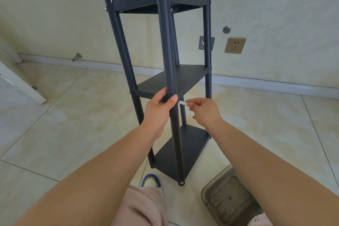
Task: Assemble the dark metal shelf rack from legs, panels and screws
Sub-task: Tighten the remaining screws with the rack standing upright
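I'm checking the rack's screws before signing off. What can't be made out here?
Head view only:
- Middle-shelf joint on the near leg: covered by the left hand.
- Tool tip: behind that leg; the right hand hides its other end.
- Near leg's top: cut off by the upper edge.
- Far leg: mostly behind the near leg.
- Bottom shelf screws: too small.
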